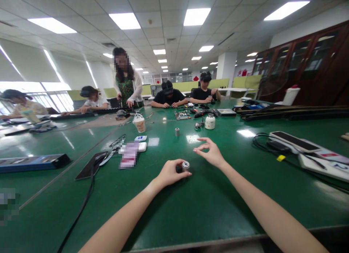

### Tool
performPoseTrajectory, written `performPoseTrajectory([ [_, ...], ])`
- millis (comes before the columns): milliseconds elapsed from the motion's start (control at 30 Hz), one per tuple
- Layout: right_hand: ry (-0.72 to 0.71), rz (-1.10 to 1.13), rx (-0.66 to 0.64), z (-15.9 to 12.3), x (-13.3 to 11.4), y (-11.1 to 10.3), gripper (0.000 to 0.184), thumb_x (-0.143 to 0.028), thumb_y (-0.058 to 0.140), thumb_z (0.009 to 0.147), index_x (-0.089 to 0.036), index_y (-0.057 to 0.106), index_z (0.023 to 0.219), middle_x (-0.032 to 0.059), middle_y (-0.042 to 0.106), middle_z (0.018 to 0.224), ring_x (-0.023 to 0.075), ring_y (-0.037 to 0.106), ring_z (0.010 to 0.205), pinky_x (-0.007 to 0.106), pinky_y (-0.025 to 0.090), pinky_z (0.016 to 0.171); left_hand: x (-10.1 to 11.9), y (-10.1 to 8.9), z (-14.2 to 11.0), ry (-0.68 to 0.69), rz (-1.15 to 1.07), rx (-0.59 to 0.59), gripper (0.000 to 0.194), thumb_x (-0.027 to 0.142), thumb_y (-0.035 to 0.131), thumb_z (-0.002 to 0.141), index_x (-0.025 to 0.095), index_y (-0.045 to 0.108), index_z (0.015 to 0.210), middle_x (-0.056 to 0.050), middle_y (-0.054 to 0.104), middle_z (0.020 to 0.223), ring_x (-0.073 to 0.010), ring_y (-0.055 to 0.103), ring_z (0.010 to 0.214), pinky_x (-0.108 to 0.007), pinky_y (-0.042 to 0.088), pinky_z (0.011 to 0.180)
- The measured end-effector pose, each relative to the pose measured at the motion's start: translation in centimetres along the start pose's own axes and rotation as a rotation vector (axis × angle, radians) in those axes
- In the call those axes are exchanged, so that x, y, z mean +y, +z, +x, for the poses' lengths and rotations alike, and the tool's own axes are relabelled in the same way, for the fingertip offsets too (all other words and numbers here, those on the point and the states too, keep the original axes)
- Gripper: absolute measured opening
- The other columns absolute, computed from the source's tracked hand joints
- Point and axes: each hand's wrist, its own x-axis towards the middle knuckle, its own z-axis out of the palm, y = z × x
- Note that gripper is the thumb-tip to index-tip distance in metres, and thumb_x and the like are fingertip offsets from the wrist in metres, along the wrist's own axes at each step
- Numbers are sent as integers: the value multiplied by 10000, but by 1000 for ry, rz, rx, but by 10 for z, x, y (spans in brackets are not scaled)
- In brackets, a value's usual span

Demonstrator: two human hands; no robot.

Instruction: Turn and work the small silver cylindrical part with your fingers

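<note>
Thumb and forefinger of my left hand (170,172) close around a small silver metal cylinder (186,166), which stands upright at the green tabletop. Its top face is pale with dark marks. To the right and a bit farther off, my right hand (209,152) hovers with thumb and fingers apart and nothing visible between them. Beyond both hands, a second small metal cylinder (177,132) stands on the table. Small dark metal parts (199,125) sit farther back, beside a white patterned jar (209,121).
Left lie a paper cup in a bag (140,123), a purple packet (129,155), a dark flat panel with cable (91,166) and a blue-sided bar (34,162). Right are cabled white devices (296,142). A circuit board (182,115) lies farther back; several people are around the table.
</note>
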Motion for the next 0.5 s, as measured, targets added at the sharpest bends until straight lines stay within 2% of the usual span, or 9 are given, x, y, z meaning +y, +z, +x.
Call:
performPoseTrajectory([
  [100,50,-50,-116,0,21,-16,339,-230,780,714,-206,660,1030,3,754,720,256,738,834,471,472,945,-1,1,0,4,2,2,379,412,761,753,193,697,1056,-29,754,910,-204,694,823,-272,510,786],
  [167,79,-72,-210,-2,33,-22,348,-207,797,704,-197,671,1029,-6,742,684,250,736,795,465,497,908,-3,2,0,0,10,18,450,399,761,757,212,656,1151,-32,750,945,-215,694,854,-293,505,819],
  [267,101,-90,-295,-4,43,-23,296,-255,738,814,-160,651,1080,24,737,848,219,711,844,450,520,882,-7,5,0,-9,14,40,514,369,744,782,225,582,1248,-34,747,967,-226,693,898,-320,495,863],
  [367,102,-89,-344,-5,47,-20,244,-298,617,929,-141,621,1116,58,680,1055,199,670,929,423,542,851,-9,7,0,-10,1,38,495,355,740,790,225,571,1237,-27,750,966,-218,697,909,-313,499,872],
  [500,95,-76,-350,-4,43,-15,210,-292,619,928,-134,637,1065,58,680,1054,196,670,924,415,549,838,-9,6,1,-7,-7,37,395,348,739,790,221,616,1144,-23,742,978,-211,694,904,-300,503,865],
])
